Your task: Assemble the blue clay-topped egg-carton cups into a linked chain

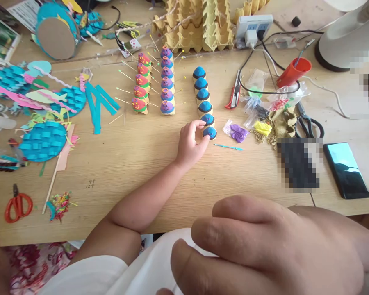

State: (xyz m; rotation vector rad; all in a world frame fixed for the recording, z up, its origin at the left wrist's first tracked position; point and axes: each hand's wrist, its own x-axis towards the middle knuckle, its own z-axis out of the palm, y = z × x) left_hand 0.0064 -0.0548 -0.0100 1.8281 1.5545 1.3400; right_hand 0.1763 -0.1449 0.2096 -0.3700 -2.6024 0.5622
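A row of egg-carton cups (203, 95) topped with blue clay domes with dark rims stands near the table's middle. My left hand (190, 142) is at its near end, thumb and forefinger curled against the two nearest domes and holding the strip. Those two carry small purple marks. A thin blue clay tool (228, 147) and a bag of purple clay (238, 132) lie just right of the row. My right hand (276, 246) is raised close to the camera, large in view, its fingers stretched and somewhat apart. I see nothing in it; its thumb is hidden.
Two finished rows, red-green (140, 84) and purple-blue (167, 82), stand leftward with pins sticking out. Black scissors (309, 122), a red utility knife (233, 90), a red cup (295, 72) and a phone (347, 170) lie right. Orange-handled scissors (17, 205) and blue woven paper crafts (43, 140) lie left.
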